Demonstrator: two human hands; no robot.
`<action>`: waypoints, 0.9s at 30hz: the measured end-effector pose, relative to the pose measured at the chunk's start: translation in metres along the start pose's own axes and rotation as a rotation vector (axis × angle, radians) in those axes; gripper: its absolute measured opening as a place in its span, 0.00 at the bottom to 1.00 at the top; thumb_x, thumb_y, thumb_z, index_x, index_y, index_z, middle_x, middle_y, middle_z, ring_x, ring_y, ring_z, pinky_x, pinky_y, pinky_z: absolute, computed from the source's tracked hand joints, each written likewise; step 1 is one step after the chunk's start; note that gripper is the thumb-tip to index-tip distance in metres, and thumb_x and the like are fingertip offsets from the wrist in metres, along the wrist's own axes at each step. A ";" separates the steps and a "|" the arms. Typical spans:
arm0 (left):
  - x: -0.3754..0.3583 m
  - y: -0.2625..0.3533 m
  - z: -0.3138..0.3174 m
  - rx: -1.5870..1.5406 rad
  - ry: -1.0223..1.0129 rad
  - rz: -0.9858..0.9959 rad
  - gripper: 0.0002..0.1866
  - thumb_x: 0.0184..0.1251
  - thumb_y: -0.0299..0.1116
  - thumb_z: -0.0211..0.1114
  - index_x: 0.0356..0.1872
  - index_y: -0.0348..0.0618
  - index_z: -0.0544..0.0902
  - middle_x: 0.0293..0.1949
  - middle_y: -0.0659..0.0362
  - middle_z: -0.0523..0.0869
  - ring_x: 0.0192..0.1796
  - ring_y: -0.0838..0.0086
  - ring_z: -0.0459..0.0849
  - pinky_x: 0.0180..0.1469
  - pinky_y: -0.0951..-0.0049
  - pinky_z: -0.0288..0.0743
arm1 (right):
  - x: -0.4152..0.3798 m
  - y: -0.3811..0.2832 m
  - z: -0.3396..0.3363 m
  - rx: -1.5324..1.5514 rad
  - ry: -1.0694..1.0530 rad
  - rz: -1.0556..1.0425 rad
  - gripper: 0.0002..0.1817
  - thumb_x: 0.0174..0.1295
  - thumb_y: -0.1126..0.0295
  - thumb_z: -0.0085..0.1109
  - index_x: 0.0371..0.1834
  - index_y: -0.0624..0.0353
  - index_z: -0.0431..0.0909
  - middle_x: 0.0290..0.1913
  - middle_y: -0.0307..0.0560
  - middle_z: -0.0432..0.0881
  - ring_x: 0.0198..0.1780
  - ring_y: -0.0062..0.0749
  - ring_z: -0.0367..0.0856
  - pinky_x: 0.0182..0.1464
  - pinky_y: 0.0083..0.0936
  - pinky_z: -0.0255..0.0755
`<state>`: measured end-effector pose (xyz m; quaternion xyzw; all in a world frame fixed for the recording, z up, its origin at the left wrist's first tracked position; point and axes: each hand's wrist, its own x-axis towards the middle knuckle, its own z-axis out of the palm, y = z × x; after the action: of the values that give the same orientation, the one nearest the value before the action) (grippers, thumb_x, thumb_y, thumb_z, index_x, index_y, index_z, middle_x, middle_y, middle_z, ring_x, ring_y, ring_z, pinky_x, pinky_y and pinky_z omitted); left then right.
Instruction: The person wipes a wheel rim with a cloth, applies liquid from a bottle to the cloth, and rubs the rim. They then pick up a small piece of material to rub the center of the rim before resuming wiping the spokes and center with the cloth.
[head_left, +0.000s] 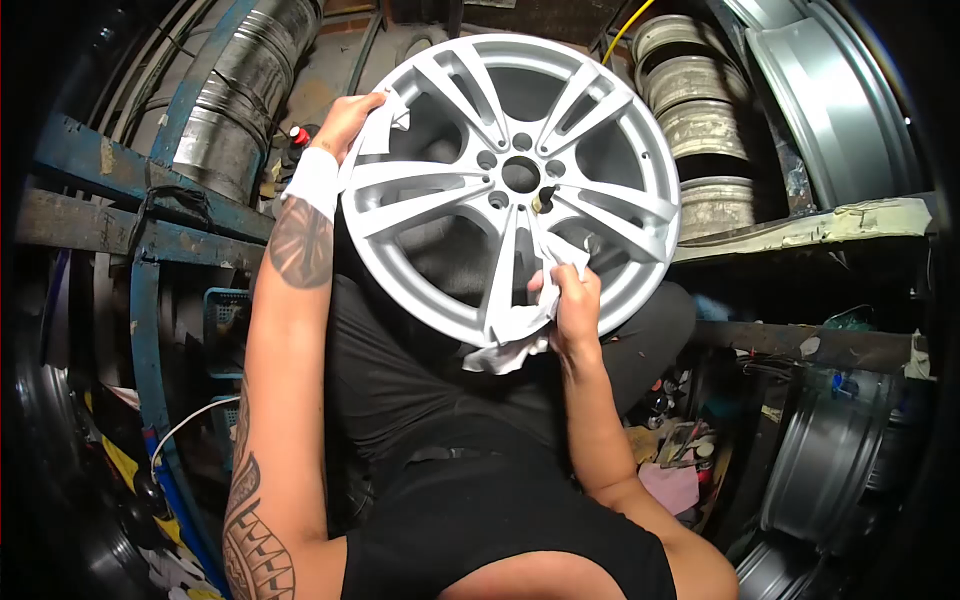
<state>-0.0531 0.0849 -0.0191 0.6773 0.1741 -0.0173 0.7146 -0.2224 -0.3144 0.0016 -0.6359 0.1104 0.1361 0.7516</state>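
A silver alloy wheel rim [405, 175] with paired spokes is tilted face up over my lap. My left hand [345, 122] grips its upper left edge, a small white piece of cloth or paper [378, 128] pressed beneath the fingers. A white band [315, 180] wraps the left wrist. In my right hand [577, 305] is a crumpled white cloth [522, 325], bunched against the lower spokes and hanging over the near edge. Just above that cloth, a small dark and brass-coloured piece [544, 200] sits at a bolt hole beside the centre bore.
Stacked wheel rims [705, 115] stand at the back right, with more barrels [225, 125] at the left. A blue metal frame [150, 290] runs along my left side. Another grey rim [825, 470] lies low on the right, near assorted clutter [670, 485].
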 end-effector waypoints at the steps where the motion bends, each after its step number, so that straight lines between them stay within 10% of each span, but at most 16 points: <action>1: 0.010 0.004 0.000 0.066 0.013 0.033 0.18 0.75 0.38 0.64 0.51 0.31 0.88 0.39 0.59 0.91 0.37 0.78 0.88 0.38 0.75 0.80 | -0.004 -0.006 0.004 0.139 -0.023 0.067 0.14 0.66 0.71 0.48 0.41 0.68 0.82 0.30 0.47 0.85 0.27 0.24 0.78 0.31 0.23 0.73; 6: -0.020 -0.011 -0.001 -0.254 -0.086 -0.008 0.17 0.76 0.38 0.63 0.53 0.34 0.87 0.42 0.57 0.91 0.40 0.74 0.89 0.45 0.74 0.82 | -0.006 -0.024 -0.027 0.380 -0.417 0.167 0.26 0.77 0.66 0.40 0.68 0.76 0.73 0.65 0.59 0.82 0.56 0.35 0.83 0.60 0.36 0.81; 10: -0.076 -0.040 0.002 -0.317 -0.032 -0.028 0.19 0.79 0.38 0.59 0.59 0.35 0.83 0.49 0.54 0.90 0.47 0.71 0.90 0.51 0.70 0.84 | -0.012 -0.024 -0.036 0.261 -0.418 0.159 0.26 0.80 0.68 0.47 0.75 0.73 0.66 0.73 0.55 0.75 0.72 0.39 0.76 0.70 0.37 0.74; 17: -0.110 -0.050 0.008 -0.358 0.133 0.010 0.18 0.79 0.37 0.61 0.58 0.33 0.84 0.48 0.57 0.90 0.45 0.75 0.88 0.49 0.75 0.81 | -0.042 -0.078 -0.060 -0.484 -0.227 -0.055 0.18 0.74 0.76 0.56 0.64 0.69 0.80 0.51 0.50 0.90 0.46 0.26 0.87 0.52 0.25 0.79; 21: -0.103 -0.022 0.028 -0.248 0.243 -0.020 0.17 0.77 0.36 0.64 0.54 0.31 0.86 0.45 0.55 0.91 0.40 0.74 0.89 0.44 0.76 0.81 | -0.063 -0.115 -0.038 -1.348 -0.349 -0.295 0.15 0.60 0.76 0.62 0.51 0.59 0.85 0.34 0.57 0.85 0.38 0.56 0.86 0.41 0.45 0.80; 27: -0.092 0.002 0.046 0.838 0.364 0.071 0.25 0.68 0.48 0.67 0.51 0.34 0.89 0.43 0.45 0.92 0.47 0.61 0.91 0.52 0.66 0.79 | -0.064 -0.055 0.004 -1.541 -0.451 -0.404 0.04 0.58 0.72 0.62 0.28 0.59 0.83 0.33 0.56 0.79 0.36 0.50 0.84 0.41 0.43 0.77</action>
<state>-0.1282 0.0208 0.0083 0.9056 0.2512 0.0575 0.3368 -0.2640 -0.3232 0.0750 -0.9379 -0.2837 0.1602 0.1192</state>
